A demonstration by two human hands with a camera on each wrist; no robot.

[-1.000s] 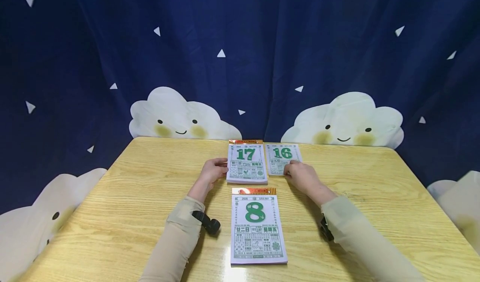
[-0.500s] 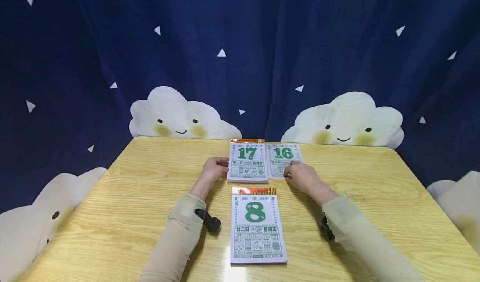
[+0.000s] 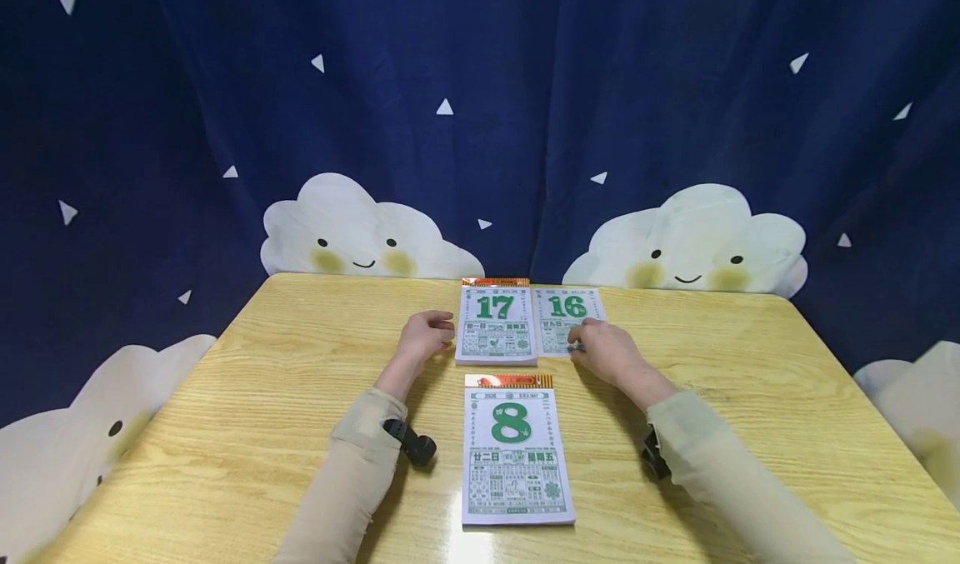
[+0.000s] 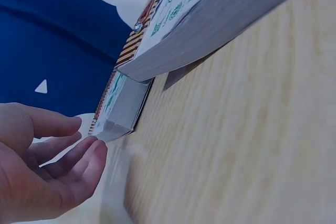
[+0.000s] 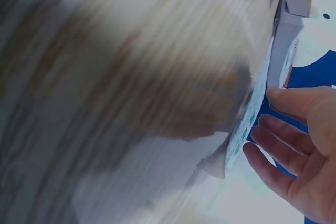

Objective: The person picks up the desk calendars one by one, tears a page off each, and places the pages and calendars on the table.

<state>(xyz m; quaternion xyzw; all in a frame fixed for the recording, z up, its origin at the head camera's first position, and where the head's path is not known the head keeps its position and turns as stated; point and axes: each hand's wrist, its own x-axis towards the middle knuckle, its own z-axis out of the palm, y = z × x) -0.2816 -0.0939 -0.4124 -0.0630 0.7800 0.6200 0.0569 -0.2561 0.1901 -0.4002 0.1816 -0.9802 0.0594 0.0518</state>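
A thick tear-off calendar (image 3: pixel 495 343) reading 17 lies at the back of the table. Beside its left edge is my left hand (image 3: pixel 425 336), fingers loosely bent and holding nothing; the left wrist view shows a gap between thumb and fingertips. A loose calendar sheet (image 3: pixel 567 306) reading 16 lies flat right against the 17 pad's right side. My right hand (image 3: pixel 606 349) is over its lower right corner with fingertips at the paper; in the right wrist view the fingers (image 5: pixel 286 140) are spread and relaxed. Nearer me lies another thick calendar (image 3: pixel 513 464) reading 8.
The wooden table (image 3: pixel 262 431) has a glossy reflection near its front. Behind it hangs a dark blue curtain (image 3: pixel 495 114) with white triangles and smiling clouds. A black wrist camera (image 3: pixel 411 442) is strapped to the left sleeve.
The 16 sheet has slid slightly toward me, and the 17 calendar has shifted a little rightward and back. My left hand has drawn slightly left, away from the 17 calendar.
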